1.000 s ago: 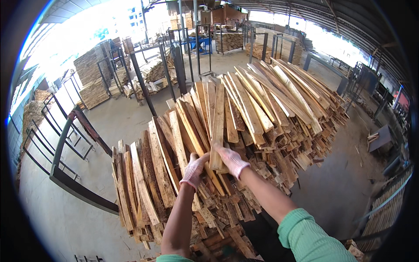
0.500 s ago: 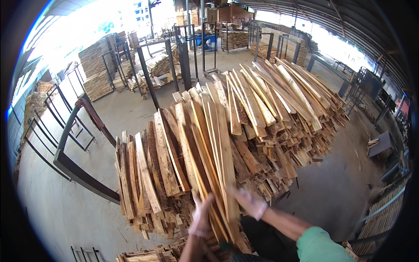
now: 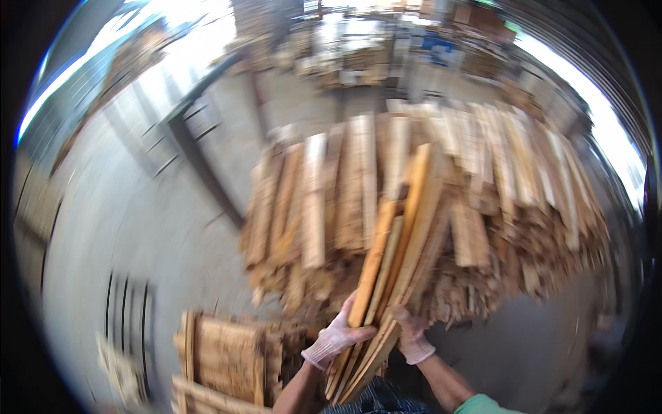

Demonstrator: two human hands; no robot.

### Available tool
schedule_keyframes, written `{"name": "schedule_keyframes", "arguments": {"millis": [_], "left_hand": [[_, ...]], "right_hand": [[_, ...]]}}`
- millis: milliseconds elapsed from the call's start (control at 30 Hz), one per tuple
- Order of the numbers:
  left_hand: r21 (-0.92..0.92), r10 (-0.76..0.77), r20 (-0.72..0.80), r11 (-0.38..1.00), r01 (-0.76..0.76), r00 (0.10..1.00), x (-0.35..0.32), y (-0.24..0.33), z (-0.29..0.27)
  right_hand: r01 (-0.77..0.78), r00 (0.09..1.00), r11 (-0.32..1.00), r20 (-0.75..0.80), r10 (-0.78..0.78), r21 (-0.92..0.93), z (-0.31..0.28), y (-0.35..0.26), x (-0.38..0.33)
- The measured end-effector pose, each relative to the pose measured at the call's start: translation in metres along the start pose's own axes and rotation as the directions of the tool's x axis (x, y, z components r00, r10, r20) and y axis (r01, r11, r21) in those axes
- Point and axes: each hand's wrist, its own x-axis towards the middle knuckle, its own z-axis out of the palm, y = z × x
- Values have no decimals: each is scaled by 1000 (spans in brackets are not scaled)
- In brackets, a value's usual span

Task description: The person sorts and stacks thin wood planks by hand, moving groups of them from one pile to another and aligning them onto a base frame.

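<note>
A bundle of several narrow wooden boards [image 3: 396,269] slants up and away from my body, its far end over the big pile of boards [image 3: 352,186]. My left hand [image 3: 338,338], in a pale knitted glove, is closed round the bundle's left side, thumb lying across it. On the other side my right hand [image 3: 412,334], gloved the same way, grips the boards near their lower part. Its fingertips are partly hidden by the wood. Behind the bundle the pile's boards lie side by side, blurred by motion.
A lower stack of boards [image 3: 227,355] stands at the near left. A dark metal frame [image 3: 203,165] rises beside the pile's left end. Dark rods [image 3: 127,310] are on the left by the concrete floor [image 3: 131,228]. More timber stacks [image 3: 358,52] stand far back.
My view has swung left and down. The boards between my hands are lifted off the pile and tilt to the right, and both hands now hold them close to my body.
</note>
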Motion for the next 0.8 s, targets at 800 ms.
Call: {"name": "schedule_keyframes", "arguments": {"millis": [800], "left_hand": [[-151,-316,-937,747,-648,-147,-627,-412,-148]], "right_hand": [[132,45,708,717,695,-694,601,178,-391]]}}
